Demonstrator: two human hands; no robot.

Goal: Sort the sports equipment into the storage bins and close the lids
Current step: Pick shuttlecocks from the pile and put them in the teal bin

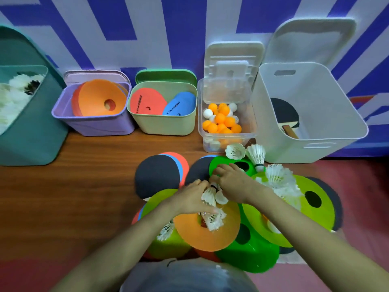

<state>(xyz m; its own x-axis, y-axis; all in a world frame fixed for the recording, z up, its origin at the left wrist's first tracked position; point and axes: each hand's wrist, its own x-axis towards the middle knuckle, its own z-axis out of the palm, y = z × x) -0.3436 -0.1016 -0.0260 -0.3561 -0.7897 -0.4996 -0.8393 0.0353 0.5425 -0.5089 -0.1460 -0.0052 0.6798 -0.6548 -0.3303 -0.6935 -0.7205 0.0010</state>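
Two hands meet just in front of the clear plastic bin [227,135] of smooth orange and white balls. The left hand [189,200] curls round feathery white shuttlecocks [209,196]. The right hand [231,182] pinches their tips. Beneath lie flat, holed discs [259,249], green and orange, on a wooden floor [73,186]. Behind the bin is a blue-striped wall [147,28].
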